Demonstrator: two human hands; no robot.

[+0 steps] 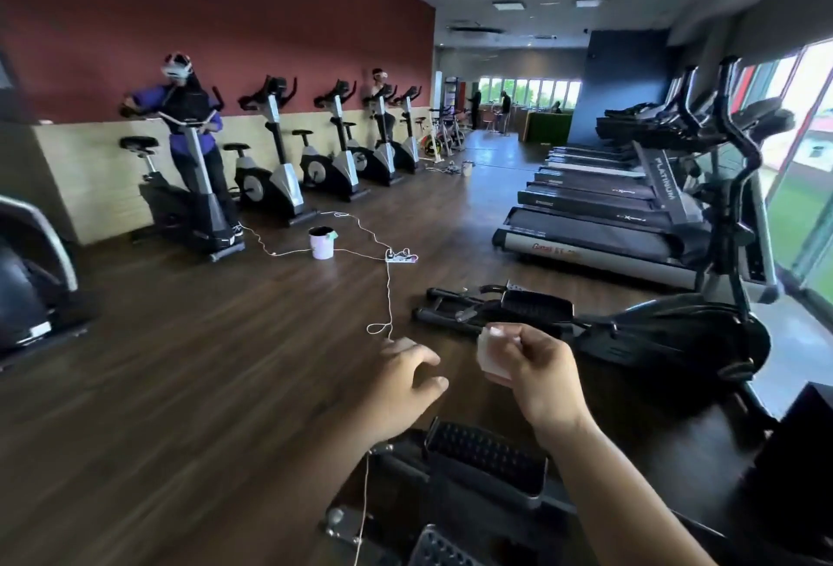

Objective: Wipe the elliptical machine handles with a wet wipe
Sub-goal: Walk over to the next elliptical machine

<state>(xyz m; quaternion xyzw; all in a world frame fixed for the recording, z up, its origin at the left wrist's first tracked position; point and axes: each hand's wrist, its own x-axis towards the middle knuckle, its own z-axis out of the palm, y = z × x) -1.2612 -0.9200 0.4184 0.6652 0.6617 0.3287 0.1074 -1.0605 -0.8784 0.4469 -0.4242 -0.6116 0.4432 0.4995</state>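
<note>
Counting: you have two hands in view, one wet wipe (490, 351), one bucket (322, 245), one power strip (401, 256) and five exercise bikes (275, 178) along the red wall.
Wipe spot: the wet wipe sits in your right hand (538, 369), well apart from the elliptical handles (729, 92) rising at your right by the window.
Room: open wooden floor (203, 362) lies between the exercise bikes and the treadmills (599, 223); a white cable (388, 295) crosses it.
Right pose: raised, fingers curled, pinching the wet wipe.
Left pose: your left hand (405, 383) hangs lower, palm down, fingers loosely curled, holding nothing.

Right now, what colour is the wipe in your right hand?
White. The wipe, pinched in the right hand, shows best in the head view.
</note>
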